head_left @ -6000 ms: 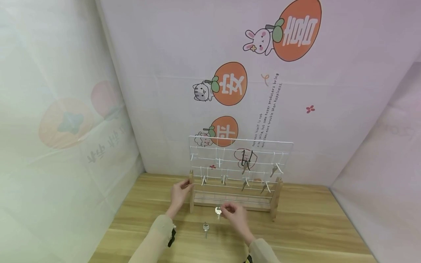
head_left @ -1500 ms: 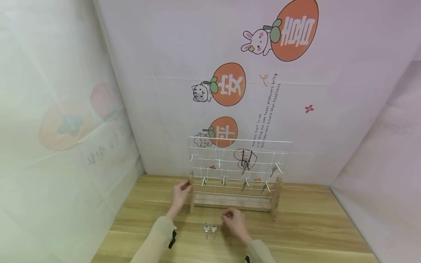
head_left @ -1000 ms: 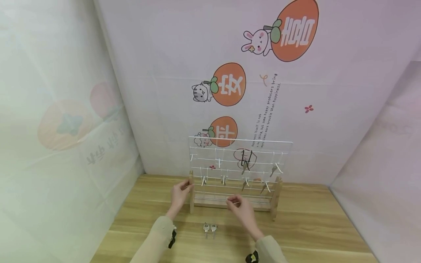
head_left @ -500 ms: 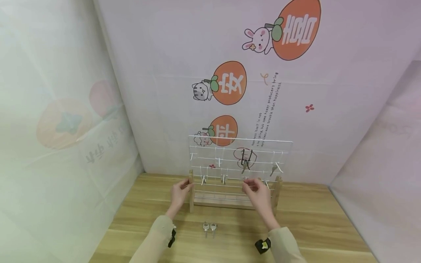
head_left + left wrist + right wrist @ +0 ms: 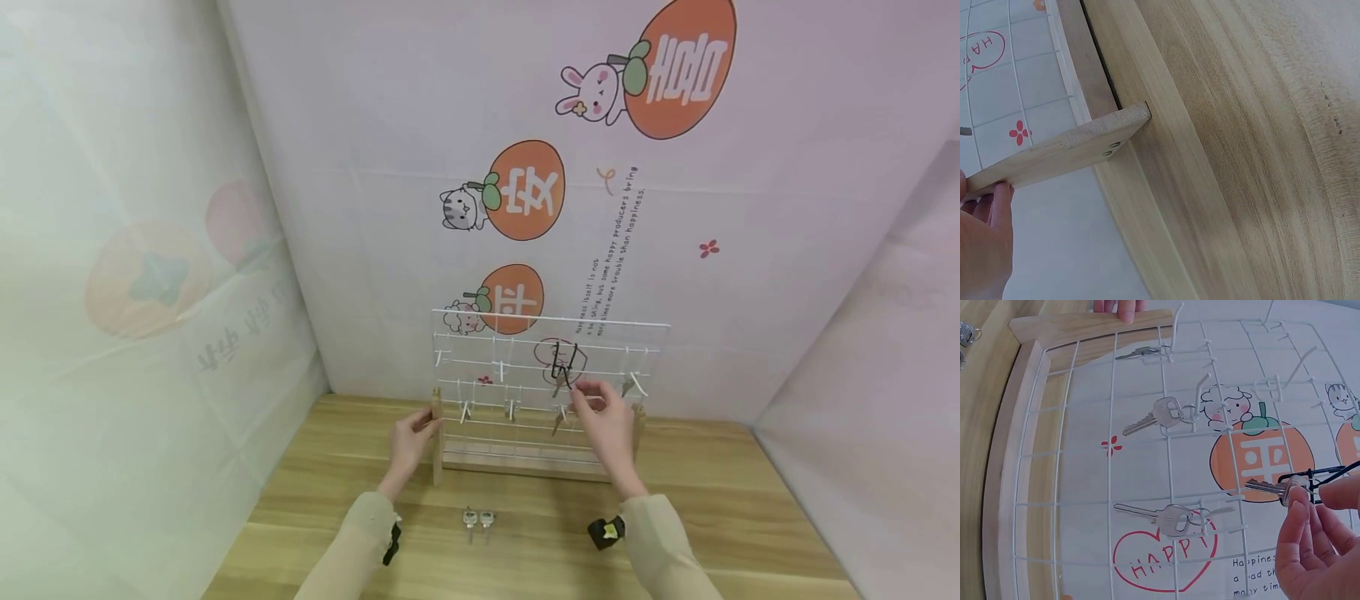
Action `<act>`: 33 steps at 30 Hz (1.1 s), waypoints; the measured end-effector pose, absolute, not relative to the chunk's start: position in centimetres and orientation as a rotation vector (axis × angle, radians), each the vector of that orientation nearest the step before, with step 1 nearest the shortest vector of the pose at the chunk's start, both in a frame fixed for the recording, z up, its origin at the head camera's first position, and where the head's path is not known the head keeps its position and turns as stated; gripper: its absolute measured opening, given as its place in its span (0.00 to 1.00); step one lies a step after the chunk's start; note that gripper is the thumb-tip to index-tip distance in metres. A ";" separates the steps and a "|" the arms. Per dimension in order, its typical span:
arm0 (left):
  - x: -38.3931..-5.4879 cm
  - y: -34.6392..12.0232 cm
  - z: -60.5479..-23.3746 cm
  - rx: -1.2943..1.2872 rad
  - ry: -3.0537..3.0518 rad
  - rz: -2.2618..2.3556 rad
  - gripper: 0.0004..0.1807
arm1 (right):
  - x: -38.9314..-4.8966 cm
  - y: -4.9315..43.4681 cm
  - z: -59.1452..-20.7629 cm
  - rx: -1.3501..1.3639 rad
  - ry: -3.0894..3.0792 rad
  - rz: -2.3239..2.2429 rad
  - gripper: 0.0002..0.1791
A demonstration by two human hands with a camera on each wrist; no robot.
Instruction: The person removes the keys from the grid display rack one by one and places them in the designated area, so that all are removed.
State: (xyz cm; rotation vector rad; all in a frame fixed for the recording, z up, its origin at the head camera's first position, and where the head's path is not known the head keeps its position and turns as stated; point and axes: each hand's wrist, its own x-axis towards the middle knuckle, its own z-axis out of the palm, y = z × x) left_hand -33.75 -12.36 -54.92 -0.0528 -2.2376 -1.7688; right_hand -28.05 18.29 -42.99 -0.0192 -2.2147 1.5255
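Observation:
My left hand (image 5: 408, 442) grips the left wooden upright (image 5: 438, 450) of a white wire rack, thumb on one side and fingers on the other. At the black hook (image 5: 562, 360) in the rack's upper row is my right hand (image 5: 607, 421), its fingers and thumb pinching a key (image 5: 1269, 487) by its head and ring. That key's toothed blade points away from the fingertips. Other silver keys hang by rings from white hooks, among them one key (image 5: 1169, 519) and another key (image 5: 1160, 415) in the right wrist view.
Two silver keys, a left one (image 5: 470, 522) and a right one (image 5: 487, 522), lie side by side on the wooden table (image 5: 525, 575) before the rack. A bare white hook (image 5: 501, 369) is in the upper row. Printed cloth (image 5: 390, 250) stands behind.
My right hand held a key over the table, laid it beside the other one, then rose rightward to the key at the black hook. My left hand has stayed on the upright.

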 end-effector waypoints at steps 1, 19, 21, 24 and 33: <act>-33.7 -12.4 -54.9 -0.052 -2.238 -1.765 0.20 | -28.2 18.3 -42.9 -0.020 -2.206 1.539 0.11; -33.7 -12.5 -54.9 -0.088 -2.248 -1.739 0.20 | -30.1 17.5 -42.5 0.007 -2.174 1.566 0.11; -33.7 -12.5 -54.8 -0.093 -2.243 -1.747 0.20 | -30.1 17.5 -42.5 0.001 -2.180 1.560 0.11; -33.6 -12.5 -54.8 -0.093 -2.239 -1.754 0.20 | -30.2 17.5 -42.4 -0.005 -2.193 1.528 0.10; -33.6 -12.4 -54.8 -0.075 -2.257 -1.732 0.20 | -30.2 17.5 -42.3 -0.012 -2.218 1.464 0.08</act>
